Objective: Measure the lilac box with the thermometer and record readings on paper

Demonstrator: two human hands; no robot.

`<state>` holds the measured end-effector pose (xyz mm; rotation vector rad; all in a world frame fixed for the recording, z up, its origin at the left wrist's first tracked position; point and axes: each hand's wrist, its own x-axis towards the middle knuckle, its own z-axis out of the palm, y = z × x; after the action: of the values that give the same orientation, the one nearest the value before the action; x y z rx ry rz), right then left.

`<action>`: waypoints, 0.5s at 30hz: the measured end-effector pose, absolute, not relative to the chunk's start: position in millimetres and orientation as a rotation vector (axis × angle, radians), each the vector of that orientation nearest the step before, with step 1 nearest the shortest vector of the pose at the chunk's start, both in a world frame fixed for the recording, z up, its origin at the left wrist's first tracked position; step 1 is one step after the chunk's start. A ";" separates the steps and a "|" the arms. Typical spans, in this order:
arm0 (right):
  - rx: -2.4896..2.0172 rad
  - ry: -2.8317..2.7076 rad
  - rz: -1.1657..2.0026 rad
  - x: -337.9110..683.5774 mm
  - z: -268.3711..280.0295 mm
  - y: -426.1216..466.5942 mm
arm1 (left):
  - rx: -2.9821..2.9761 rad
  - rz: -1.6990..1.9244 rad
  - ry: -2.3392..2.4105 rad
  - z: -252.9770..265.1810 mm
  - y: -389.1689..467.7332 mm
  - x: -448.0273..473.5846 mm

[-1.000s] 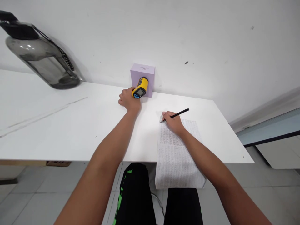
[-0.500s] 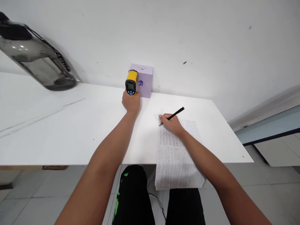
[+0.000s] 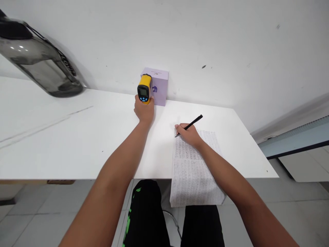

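Note:
My left hand [image 3: 144, 110] is closed around the grip of a yellow and black infrared thermometer [image 3: 145, 87], its small screen and blue buttons facing me. Just beyond it stands a lilac box [image 3: 161, 90] with a dark purple logo, against the wall. A black pen [image 3: 194, 122] is pinched in my right hand [image 3: 190, 134], its tip at the upper left of a sheet of paper [image 3: 191, 178]. Rows of handwriting cover the sheet, whose lower part hangs over the table's front edge. My right hand and forearm hide part of the paper.
A grey see-through water bottle [image 3: 43, 65] with a black lid stands at the back left of the white table [image 3: 64, 137]. Behind the table rises a white wall [image 3: 218, 41]. My knees [image 3: 149, 212] are below the front edge.
Almost nothing differs. The whole view has shifted slightly; both hands keep their holds on the thermometer and the pen.

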<state>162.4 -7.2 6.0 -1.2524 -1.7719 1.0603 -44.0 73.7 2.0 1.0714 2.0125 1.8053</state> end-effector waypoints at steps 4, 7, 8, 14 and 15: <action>-1.244 -1.778 1.041 162.4 7.5 -7.9 | 1.099 1.865 1.928 0.1 74.6 -45.2; -1.239 -1.804 1.089 163.8 8.3 -8.8 | 1.081 1.914 1.821 0.2 74.1 -45.5; -1.242 -1.815 1.107 164.2 8.4 -8.9 | 1.069 1.929 1.794 0.5 73.9 -45.5; -1.263 -1.802 1.065 164.1 6.1 -7.2 | 1.087 2.032 1.894 -0.9 76.1 -47.6; -1.259 -1.794 1.054 163.9 5.5 -6.9 | 1.091 2.042 1.911 -2.5 77.6 -48.5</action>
<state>163.9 -6.9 5.5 -1.2592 -1.7944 1.0539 -48.5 77.6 -2.5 1.0911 1.9105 2.0422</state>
